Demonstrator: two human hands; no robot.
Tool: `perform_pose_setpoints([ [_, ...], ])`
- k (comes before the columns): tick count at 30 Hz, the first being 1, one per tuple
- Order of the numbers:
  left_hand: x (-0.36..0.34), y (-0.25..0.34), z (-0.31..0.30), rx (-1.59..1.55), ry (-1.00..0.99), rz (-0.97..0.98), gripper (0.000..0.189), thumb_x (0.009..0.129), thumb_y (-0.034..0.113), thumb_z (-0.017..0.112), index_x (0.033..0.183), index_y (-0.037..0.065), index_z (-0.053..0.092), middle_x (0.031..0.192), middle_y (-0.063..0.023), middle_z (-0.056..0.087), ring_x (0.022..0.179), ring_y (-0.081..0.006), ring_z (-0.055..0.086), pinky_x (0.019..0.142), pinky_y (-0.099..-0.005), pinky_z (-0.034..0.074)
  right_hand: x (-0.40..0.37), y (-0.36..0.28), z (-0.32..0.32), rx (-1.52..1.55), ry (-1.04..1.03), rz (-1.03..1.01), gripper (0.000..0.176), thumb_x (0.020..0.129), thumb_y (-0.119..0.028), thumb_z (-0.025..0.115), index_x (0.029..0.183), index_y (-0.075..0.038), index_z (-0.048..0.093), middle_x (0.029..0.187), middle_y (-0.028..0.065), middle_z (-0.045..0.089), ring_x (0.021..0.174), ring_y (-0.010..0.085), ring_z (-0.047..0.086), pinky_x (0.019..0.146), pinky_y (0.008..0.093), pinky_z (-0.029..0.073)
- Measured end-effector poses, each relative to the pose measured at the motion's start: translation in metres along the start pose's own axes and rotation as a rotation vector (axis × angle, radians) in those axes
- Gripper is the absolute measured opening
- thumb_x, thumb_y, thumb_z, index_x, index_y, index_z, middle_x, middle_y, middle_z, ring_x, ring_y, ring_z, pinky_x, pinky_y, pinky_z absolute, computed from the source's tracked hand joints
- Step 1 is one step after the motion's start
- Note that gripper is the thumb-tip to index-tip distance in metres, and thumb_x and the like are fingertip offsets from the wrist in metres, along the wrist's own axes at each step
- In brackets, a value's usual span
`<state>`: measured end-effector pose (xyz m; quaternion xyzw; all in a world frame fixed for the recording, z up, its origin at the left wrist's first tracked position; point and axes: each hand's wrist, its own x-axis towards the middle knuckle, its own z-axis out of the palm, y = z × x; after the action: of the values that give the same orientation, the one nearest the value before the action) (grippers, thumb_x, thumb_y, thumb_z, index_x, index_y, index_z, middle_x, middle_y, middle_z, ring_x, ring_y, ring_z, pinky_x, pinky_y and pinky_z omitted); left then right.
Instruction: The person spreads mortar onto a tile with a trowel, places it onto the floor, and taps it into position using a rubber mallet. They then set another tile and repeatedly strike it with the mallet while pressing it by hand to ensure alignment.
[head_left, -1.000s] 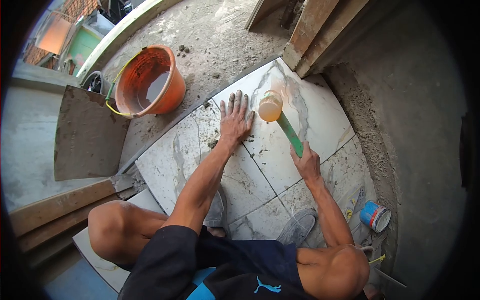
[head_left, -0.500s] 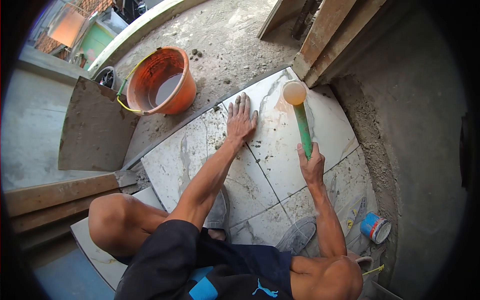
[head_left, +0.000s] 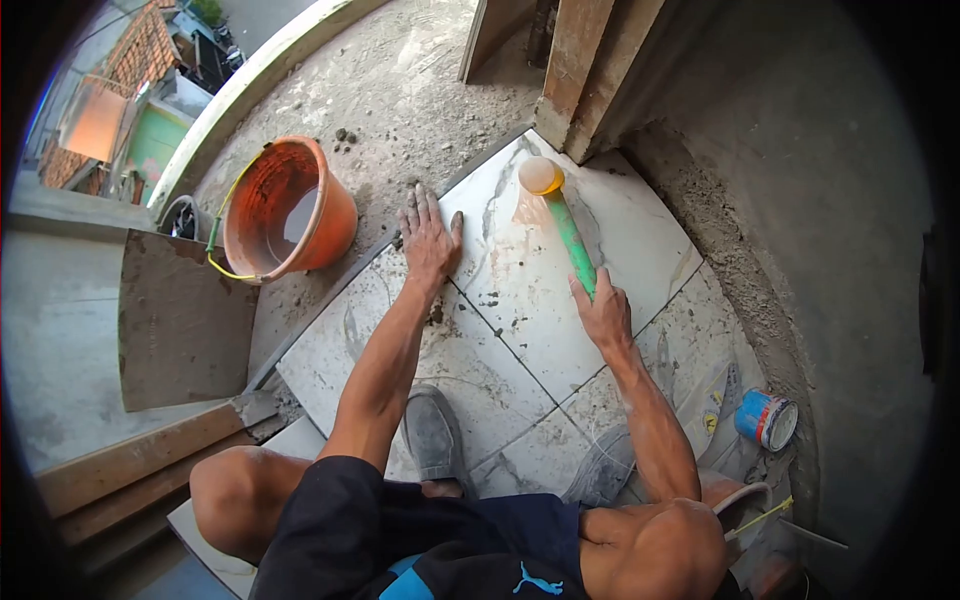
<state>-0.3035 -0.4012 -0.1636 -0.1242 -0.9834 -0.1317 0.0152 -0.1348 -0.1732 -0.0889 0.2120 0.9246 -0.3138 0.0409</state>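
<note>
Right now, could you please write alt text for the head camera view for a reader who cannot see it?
A crouching person's right hand grips a green-handled mallet, its head over a white marbled floor tile, and the left hand lies flat on the tiles beside it. An orange bucket holding water stands on rough concrete to the left.

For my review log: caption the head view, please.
Right hand holds mallet over floor tiles; left hand flat on them.
</note>
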Motion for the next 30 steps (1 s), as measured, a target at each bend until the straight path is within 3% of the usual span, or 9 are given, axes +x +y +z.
perform_pose_setpoints([
  [6,0.009,-0.001,-0.004,0.012,0.04,0.014,0.071,0.093,0.049,0.03,0.14,-0.004,0.022,0.149,-0.02,0.018,0.138,-0.0343,0.016,0.112,-0.0477,0.006,-0.01,0.001,0.005,0.004,0.044,-0.021,0.038,0.088,-0.038,0.054,0.091,0.0,0.048,0.062,0.0231,0.059,0.061,0.0426,0.06,0.052,0.0486,0.045],
  [8,0.031,0.0,-0.013,-0.076,-0.154,-0.196,0.069,0.094,0.049,0.028,0.14,-0.002,0.023,0.146,-0.0204,0.024,0.134,-0.0352,0.026,0.11,-0.0508,0.012,-0.011,-0.007,-0.012,0.108,-0.041,-0.025,0.035,0.088,-0.035,0.056,0.09,-0.001,0.047,0.061,0.0216,0.059,0.06,0.041,0.06,0.051,0.0475,0.045],
  [9,0.043,-0.004,-0.012,-0.117,-0.074,-0.192,0.066,0.094,0.049,0.026,0.13,-0.005,0.041,0.131,-0.0253,0.045,0.12,-0.0389,0.045,0.104,-0.0508,0.027,-0.02,-0.01,-0.012,0.124,-0.039,-0.004,0.035,0.088,-0.035,0.056,0.09,-0.001,0.047,0.061,0.0216,0.059,0.06,0.041,0.06,0.051,0.0475,0.045],
  [10,0.053,-0.011,-0.012,-0.104,-0.086,-0.177,0.066,0.094,0.049,0.026,0.13,-0.005,0.041,0.131,-0.0253,0.045,0.12,-0.0389,0.045,0.104,-0.0508,0.027,-0.029,-0.012,-0.011,0.196,0.017,-0.075,0.034,0.088,-0.034,0.057,0.089,-0.001,0.047,0.061,0.0211,0.058,0.059,0.0399,0.06,0.051,0.0466,0.046],
  [12,0.081,-0.018,-0.018,-0.181,-0.419,-0.151,0.065,0.094,0.048,0.027,0.107,-0.007,0.059,0.108,-0.0285,0.058,0.106,-0.0432,0.053,0.094,-0.0483,0.038,-0.031,-0.016,-0.011,0.274,0.087,-0.136,0.033,0.088,-0.033,0.057,0.088,-0.001,0.047,0.06,0.0205,0.058,0.058,0.0389,0.06,0.05,0.0457,0.046],
  [14,0.082,-0.041,0.017,-0.087,-0.321,-0.036,0.064,0.095,0.045,0.027,0.084,-0.006,0.065,0.089,-0.0295,0.061,0.091,-0.0463,0.057,0.086,-0.0476,0.043,-0.044,-0.018,-0.005,0.291,0.158,-0.197,0.032,0.088,-0.032,0.057,0.087,-0.002,0.047,0.057,0.0192,0.057,0.055,0.0378,0.06,0.048,0.0443,0.046],
  [17,0.068,-0.007,-0.028,-0.091,-0.223,-0.084,0.064,0.096,0.039,0.026,0.074,-0.007,0.063,0.083,-0.0315,0.059,0.084,-0.0453,0.058,0.082,-0.0506,0.043,-0.03,-0.005,0.02,0.121,0.126,-0.15,0.032,0.089,-0.032,0.057,0.083,-0.003,0.045,0.053,0.017,0.055,0.049,0.0364,0.058,0.044,0.0432,0.045],
  [26,0.07,-0.009,-0.024,-0.161,-0.238,-0.147,0.066,0.096,0.041,0.025,0.081,-0.01,0.064,0.09,-0.0343,0.058,0.092,-0.0474,0.057,0.087,-0.0473,0.043,-0.02,0.001,0.02,0.023,-0.012,-0.05,0.033,0.088,-0.033,0.057,0.084,-0.002,0.045,0.057,0.0213,0.058,0.053,0.0392,0.06,0.046,0.0455,0.047],
  [30,0.074,-0.021,-0.01,-0.16,-0.25,-0.122,0.067,0.096,0.041,0.024,0.081,-0.01,0.064,0.09,-0.0342,0.058,0.092,-0.0475,0.057,0.087,-0.0472,0.042,-0.029,-0.007,0.008,0.198,0.116,-0.131,0.035,0.089,-0.036,0.053,0.087,-0.002,0.045,0.06,0.0235,0.058,0.057,0.0401,0.061,0.05,0.0474,0.048],
])
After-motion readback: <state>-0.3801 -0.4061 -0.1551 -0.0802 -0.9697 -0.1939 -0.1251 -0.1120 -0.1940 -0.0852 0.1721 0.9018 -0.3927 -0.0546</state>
